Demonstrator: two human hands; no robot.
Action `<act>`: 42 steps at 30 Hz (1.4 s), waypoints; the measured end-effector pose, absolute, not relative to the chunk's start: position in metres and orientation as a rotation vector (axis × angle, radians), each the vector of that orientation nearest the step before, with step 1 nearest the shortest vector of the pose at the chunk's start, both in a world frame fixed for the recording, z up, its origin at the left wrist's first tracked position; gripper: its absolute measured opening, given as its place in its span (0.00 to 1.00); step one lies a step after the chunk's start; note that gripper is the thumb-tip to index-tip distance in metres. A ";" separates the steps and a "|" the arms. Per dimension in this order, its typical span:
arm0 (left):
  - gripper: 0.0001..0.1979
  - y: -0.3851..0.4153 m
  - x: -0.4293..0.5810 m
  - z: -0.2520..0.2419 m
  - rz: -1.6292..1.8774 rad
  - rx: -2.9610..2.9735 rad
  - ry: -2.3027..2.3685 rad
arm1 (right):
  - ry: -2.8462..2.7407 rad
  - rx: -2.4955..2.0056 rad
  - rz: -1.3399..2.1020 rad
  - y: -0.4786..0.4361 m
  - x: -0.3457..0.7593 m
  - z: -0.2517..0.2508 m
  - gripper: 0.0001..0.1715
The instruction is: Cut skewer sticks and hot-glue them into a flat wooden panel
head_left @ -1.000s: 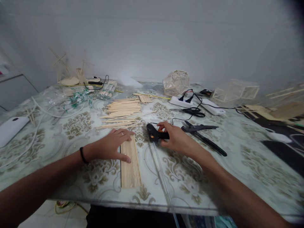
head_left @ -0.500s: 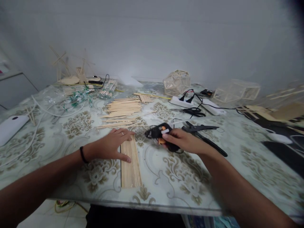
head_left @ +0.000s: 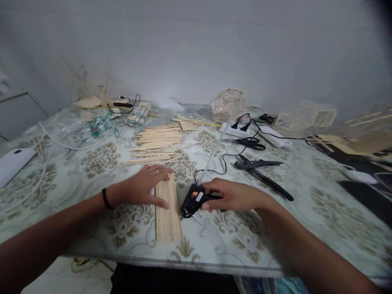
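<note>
Bench [head_left: 211,249], one, patterned cover, backed by a wall [head_left: 196,49]. Left hand [head_left: 147,188]: lies flat, unclenched, on one stick panel [head_left: 167,224]. Right hand [head_left: 226,194]: grips one black glue gun [head_left: 192,200], its nozzle at the panel's right edge. Beyond: one loose stick pile [head_left: 159,138], too overlapped to count; one pair of pliers [head_left: 260,173]; one pair of scissors [head_left: 249,143]. Farther: one power strip [head_left: 229,131], two plugs [head_left: 235,125].
</note>
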State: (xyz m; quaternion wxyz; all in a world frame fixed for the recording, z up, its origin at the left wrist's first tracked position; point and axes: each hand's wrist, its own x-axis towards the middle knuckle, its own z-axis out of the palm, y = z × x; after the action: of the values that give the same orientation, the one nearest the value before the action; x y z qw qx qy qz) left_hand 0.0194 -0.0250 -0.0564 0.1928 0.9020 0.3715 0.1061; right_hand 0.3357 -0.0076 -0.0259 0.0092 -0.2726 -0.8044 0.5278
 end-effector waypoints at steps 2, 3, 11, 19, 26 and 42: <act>0.50 -0.025 0.020 -0.056 0.289 2.531 1.045 | -2.514 -0.827 1.640 -0.008 0.336 -0.026 0.27; 0.49 -0.025 0.020 -0.055 0.284 2.532 1.047 | -2.518 -0.822 1.640 -0.008 0.336 -0.027 0.27; 0.46 -0.025 0.020 -0.057 0.272 2.545 1.052 | -2.508 -0.791 1.844 -0.011 0.333 -0.029 0.29; 0.42 -0.025 0.019 -0.057 0.272 2.539 1.050 | -2.632 -0.724 1.672 -0.017 0.325 -0.024 0.23; 0.45 -0.025 0.020 -0.058 0.301 2.528 1.052 | -2.694 -0.782 1.454 -0.016 0.326 -0.026 0.23; 0.44 -0.025 0.020 -0.055 0.289 2.526 1.047 | -2.785 -0.840 1.373 -0.016 0.327 -0.026 0.23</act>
State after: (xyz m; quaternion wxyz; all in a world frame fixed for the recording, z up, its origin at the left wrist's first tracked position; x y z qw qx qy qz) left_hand 0.0203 -0.0254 -0.0548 0.1946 0.9011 0.3735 0.1030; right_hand 0.3266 -0.0161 -0.0263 -0.0374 -0.2610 -0.8652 0.4265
